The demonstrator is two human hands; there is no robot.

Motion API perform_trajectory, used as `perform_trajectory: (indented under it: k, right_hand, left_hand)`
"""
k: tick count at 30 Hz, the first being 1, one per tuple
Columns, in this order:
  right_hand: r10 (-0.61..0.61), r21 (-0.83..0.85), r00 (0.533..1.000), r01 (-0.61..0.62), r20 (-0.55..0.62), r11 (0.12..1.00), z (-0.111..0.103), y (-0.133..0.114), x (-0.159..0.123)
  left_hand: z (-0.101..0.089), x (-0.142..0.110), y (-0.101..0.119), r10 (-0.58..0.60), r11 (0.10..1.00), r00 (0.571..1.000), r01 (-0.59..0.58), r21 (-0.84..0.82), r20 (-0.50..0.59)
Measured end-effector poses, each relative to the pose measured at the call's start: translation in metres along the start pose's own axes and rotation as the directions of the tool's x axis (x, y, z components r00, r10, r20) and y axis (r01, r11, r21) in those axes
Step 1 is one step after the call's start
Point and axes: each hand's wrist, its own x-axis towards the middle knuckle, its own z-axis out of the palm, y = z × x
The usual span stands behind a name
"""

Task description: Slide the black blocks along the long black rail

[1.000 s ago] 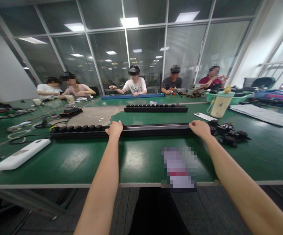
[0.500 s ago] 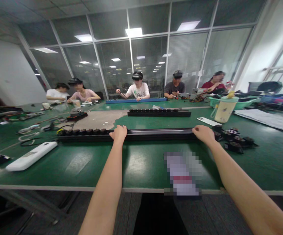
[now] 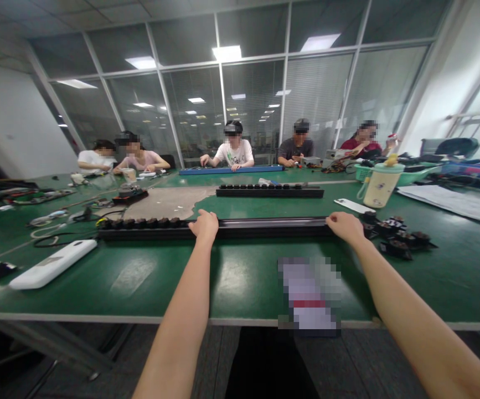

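Observation:
A long black rail (image 3: 273,226) lies crosswise on the green table, with a row of small black blocks (image 3: 140,224) seated along its left part. Around the middle of the rail, just right of the last block, my left hand (image 3: 205,227) is closed with its fingers curled over the far side. My right hand (image 3: 346,228) grips the rail's right end, thumb and fingers pressed together. Whether either hand also holds a small block is hidden. Loose black blocks (image 3: 401,237) lie in a cluster just right of my right hand.
A second black rail (image 3: 269,193) with blocks lies farther back. Near the front are a pixelated phone (image 3: 308,296) and a white elongated case (image 3: 55,265). A cup (image 3: 383,185) and white phone (image 3: 354,206) sit at right. Several people work across the table (image 3: 240,302).
My left hand has shifted slightly right along the rail. My right hand stays at the rail's end. Across the table, one person's raised hand has lowered.

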Motion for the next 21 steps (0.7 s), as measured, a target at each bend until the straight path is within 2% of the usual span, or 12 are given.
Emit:
perform_trajectory:
  k: [10, 12, 17, 21]
  right_hand:
    - [-0.004, 0.012, 1.000, 0.004, 0.005, 1.000, -0.001, 0.000, 0.000]
    - [-0.002, 0.006, 1.000, 0.002, 0.009, 1.000, 0.000, 0.000, 0.000]
    - [-0.009, -0.005, 1.000, 0.009, 0.005, 1.000, 0.000, 0.000, -0.001]
    - [-0.002, -0.006, 1.000, 0.002, 0.003, 1.000, 0.000, -0.001, -0.001]
  left_hand:
    - [-0.003, 0.006, -0.009, -0.029, 0.998, 0.999, 0.031, -0.050, 0.043]
    - [-0.001, 0.008, -0.012, -0.047, 0.997, 0.999, 0.049, -0.066, 0.022]
    - [0.004, 0.006, -0.020, -0.064, 0.998, 0.992, 0.063, -0.012, -0.112]
    - [0.006, 0.006, -0.024, -0.035, 0.999, 0.995, 0.035, 0.004, -0.093]
